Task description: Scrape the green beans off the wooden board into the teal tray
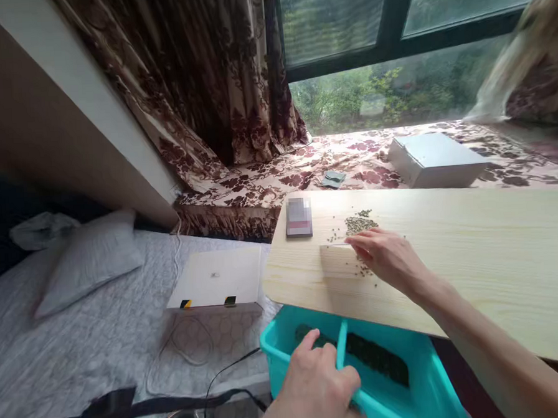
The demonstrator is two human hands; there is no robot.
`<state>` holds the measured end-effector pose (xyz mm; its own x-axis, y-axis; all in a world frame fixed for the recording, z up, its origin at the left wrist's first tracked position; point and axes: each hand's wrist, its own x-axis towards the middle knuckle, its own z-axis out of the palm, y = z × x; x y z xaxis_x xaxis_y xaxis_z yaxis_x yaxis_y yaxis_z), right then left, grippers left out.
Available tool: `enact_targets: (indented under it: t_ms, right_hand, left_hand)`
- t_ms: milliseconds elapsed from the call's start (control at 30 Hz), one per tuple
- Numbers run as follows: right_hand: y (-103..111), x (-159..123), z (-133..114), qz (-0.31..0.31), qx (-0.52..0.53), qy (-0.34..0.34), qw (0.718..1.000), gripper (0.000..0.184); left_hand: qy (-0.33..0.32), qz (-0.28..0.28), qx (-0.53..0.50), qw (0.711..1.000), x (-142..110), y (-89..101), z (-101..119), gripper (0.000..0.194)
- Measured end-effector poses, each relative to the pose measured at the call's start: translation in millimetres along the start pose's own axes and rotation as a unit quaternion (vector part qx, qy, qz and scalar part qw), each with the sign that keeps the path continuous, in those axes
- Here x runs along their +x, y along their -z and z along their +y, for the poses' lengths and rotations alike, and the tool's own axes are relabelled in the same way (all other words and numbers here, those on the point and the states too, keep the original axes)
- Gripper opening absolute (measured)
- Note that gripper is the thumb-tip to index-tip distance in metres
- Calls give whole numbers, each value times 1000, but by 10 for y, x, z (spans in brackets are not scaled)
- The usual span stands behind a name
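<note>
My right hand (388,258) lies on the light wooden table (473,255), fingers held together against a thin flat wooden strip (335,248), among small green beans (358,225) scattered and heaped on the board. My left hand (316,385) is below the table's edge, wrapped round the middle divider of a turquoise plastic tub (424,388) that holds dark green beans in both halves. A small dark card-like object (299,217) lies on the table just left of the bean heap.
A bed (80,344) with a grey pillow (83,260) is at the left, with a white box (217,278) and cables on it. Behind the table a flowered window seat (342,162) carries a white box (433,157). Curtains hang by the window.
</note>
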<state>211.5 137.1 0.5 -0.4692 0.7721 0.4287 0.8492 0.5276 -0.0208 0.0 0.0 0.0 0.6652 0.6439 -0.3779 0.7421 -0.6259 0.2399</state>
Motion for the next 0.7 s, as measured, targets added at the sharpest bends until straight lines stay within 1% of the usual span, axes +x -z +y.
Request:
enact_targets:
  t_ms: [100, 233, 300, 400, 467, 533, 700]
  right_hand:
    - [124, -92, 9, -11, 1, 8, 1000, 27]
    - [315, -229, 60, -11, 11, 24, 1000, 28]
    - [412, -315, 92, 5, 13, 22, 1000, 29]
    - [515, -466, 118, 45, -7, -17, 999, 34]
    - [538, -565, 114, 67, -26, -44, 996, 37]
    - [528, -643, 96, 75, -41, -60, 995, 39]
    - [481, -714, 34, 62, -40, -81, 994, 38]
  left_hand:
    - [6, 1, -9, 1000, -24, 36, 19, 33]
    - [6, 0, -15, 1000, -21, 59, 23, 34]
    - [3, 6, -15, 1000, -15, 54, 21, 35]
    - [-1, 13, -14, 1000, -14, 51, 24, 34]
    - [1, 10, -11, 1000, -16, 64, 34, 33]
    - [4, 5, -8, 1000, -14, 84, 48, 33]
    - [2, 12, 2, 1000, 2, 99, 72, 32]
